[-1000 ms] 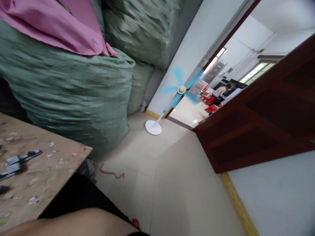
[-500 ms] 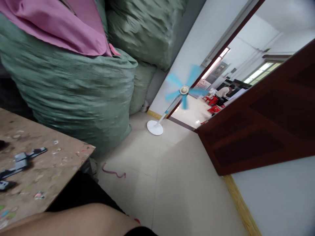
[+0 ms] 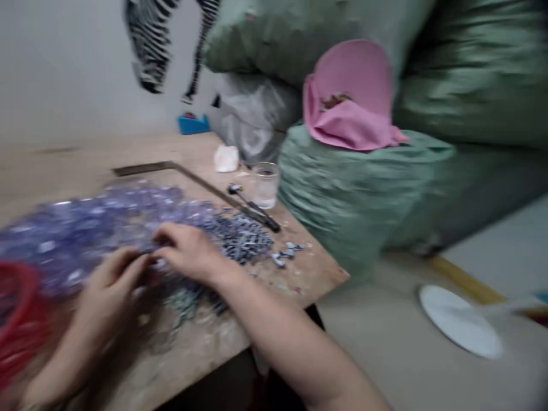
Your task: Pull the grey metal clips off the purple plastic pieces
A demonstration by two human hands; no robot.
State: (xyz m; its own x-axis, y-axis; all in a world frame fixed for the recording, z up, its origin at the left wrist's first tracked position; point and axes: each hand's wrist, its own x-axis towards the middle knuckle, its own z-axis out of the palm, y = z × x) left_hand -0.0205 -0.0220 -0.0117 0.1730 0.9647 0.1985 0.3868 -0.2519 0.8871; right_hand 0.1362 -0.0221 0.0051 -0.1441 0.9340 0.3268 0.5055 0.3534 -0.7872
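Note:
My left hand (image 3: pixel 115 284) and my right hand (image 3: pixel 184 251) meet low over the worktable, fingertips almost touching. Both sets of fingers are bent into a pinch; blur and the fingers themselves hide whatever is between them. Just beyond spreads a heap of clear purple plastic pieces (image 3: pixel 72 231). To the right of my right hand lies a pile of small dark grey parts (image 3: pixel 246 237), with a few loose pieces (image 3: pixel 285 254) beside it. Small pale green bits (image 3: pixel 182 302) lie under my right wrist.
A red basket (image 3: pixel 25 319) stands at the left. Behind the piles are a bent metal bar (image 3: pixel 197 181), a small hammer (image 3: pixel 252 205), a glass (image 3: pixel 265 185) and a blue tape dispenser (image 3: pixel 192 124). Green sacks (image 3: pixel 351 200), one under pink cloth (image 3: pixel 351 123), flank the table (image 3: pixel 317 268). A white fan base (image 3: pixel 460 321) is on the floor.
The view has swung left from the doorway and fan to the worktable. Both hands and the purple heap now show; earlier only a bare arm crossed the bottom edge.

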